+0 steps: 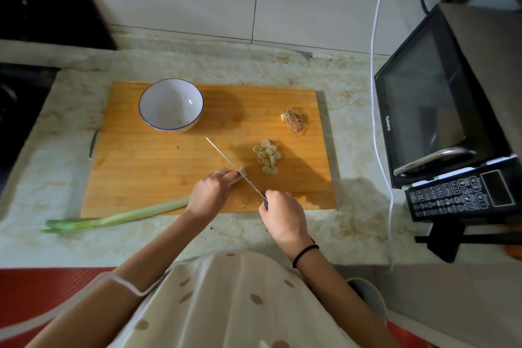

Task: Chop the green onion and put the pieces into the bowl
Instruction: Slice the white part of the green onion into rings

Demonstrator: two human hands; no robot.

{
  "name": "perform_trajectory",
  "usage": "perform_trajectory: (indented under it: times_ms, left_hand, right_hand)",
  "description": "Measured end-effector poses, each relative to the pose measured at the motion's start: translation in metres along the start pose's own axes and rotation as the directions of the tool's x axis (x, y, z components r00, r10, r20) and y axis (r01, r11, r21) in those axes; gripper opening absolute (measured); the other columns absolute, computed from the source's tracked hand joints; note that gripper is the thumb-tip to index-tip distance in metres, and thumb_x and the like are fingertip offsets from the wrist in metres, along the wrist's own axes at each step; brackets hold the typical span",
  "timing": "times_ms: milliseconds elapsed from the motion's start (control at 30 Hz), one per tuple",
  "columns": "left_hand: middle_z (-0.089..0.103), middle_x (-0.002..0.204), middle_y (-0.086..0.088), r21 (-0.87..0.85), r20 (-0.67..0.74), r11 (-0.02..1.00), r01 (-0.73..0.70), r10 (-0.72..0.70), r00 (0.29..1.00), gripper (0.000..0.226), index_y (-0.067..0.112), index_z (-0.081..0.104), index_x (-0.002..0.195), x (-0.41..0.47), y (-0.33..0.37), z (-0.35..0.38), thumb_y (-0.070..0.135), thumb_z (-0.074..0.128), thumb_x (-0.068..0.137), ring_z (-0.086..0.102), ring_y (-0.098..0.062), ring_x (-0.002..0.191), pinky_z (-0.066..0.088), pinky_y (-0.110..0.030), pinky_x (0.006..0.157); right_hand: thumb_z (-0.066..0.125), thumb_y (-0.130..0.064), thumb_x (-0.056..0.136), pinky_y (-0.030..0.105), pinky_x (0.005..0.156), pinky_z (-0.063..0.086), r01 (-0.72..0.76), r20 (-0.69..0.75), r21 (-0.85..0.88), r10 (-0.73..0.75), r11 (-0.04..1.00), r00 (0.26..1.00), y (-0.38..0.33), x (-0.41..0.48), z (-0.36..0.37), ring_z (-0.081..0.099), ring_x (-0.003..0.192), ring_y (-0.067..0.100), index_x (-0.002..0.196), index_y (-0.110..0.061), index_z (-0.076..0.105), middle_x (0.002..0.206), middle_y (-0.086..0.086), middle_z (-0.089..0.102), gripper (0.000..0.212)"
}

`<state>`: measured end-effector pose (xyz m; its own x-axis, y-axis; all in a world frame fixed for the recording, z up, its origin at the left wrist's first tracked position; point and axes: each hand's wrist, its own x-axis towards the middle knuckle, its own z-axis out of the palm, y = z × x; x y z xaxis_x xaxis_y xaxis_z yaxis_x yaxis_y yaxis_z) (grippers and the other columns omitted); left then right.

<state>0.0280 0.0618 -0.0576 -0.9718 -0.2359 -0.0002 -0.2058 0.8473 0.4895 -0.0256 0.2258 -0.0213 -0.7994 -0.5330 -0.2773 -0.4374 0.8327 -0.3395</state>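
Note:
A long green onion [118, 217] lies across the wooden cutting board [158, 161], its leafy end off the board's left corner. My left hand [210, 193] holds down its white end with curled fingers. My right hand [282, 213] grips the handle of a knife [231, 162], whose blade rests on the onion tip just right of my left fingers. A pile of several cut slices [267, 156] sits to the right of the blade. A white bowl [171, 104] with a blue rim stands at the board's far left, holding only a few specks.
The cut-off root end [295, 120] lies at the board's far right. A black microwave [440, 110] stands to the right on the marble counter [70, 110], with a white cable [377, 65] hanging beside it. A dark stove [17, 104] is at the left.

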Motion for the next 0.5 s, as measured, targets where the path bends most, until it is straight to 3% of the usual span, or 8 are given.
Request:
perform_trajectory:
  times_ms: [167, 267, 500]
  left_hand:
    - [0.067, 0.102, -0.009, -0.014, -0.015, 1.000, 0.009, -0.009, 1.000, 0.041, 0.010, 0.068, 0.106, 0.004, 0.001, 0.001, -0.010, 0.060, 0.072, 0.066, -0.031, 0.075, 0.054, -0.034, 0.054]
    - [0.069, 0.097, -0.012, -0.030, -0.029, 1.000, -0.009, 0.008, 1.000, 0.039, 0.006, 0.070, 0.099, 0.003, 0.002, 0.001, -0.013, 0.066, 0.065, 0.067, -0.031, 0.067, 0.051, -0.032, 0.050]
    - [0.064, 0.105, -0.010, 0.002, -0.001, 1.000, 0.024, -0.024, 1.000, 0.035, 0.009, 0.067, 0.109, 0.000, 0.002, 0.001, -0.006, 0.061, 0.078, 0.063, -0.033, 0.067, 0.052, -0.036, 0.052]
  right_hand:
    - [0.048, -0.010, 0.088, 0.025, 0.050, 0.026, -0.018, -0.005, 0.016, 0.018, 1.000, 1.000, -0.004, 0.005, 0.006, 0.041, 0.057, 0.022, 0.068, -0.015, 0.040, 0.066, 0.004, 0.053, 0.022]
    - [0.047, -0.009, 0.087, 0.028, 0.050, 0.030, -0.040, -0.001, 0.037, 0.040, 0.999, 0.999, -0.008, 0.015, 0.008, 0.044, 0.058, 0.024, 0.067, -0.013, 0.041, 0.063, 0.003, 0.047, 0.022]
    - [0.048, -0.012, 0.086, 0.025, 0.042, 0.024, -0.066, 0.023, 0.084, 0.065, 0.994, 0.998, -0.013, 0.028, 0.005, 0.043, 0.052, 0.023, 0.057, -0.018, 0.031, 0.053, -0.003, 0.037, 0.034]
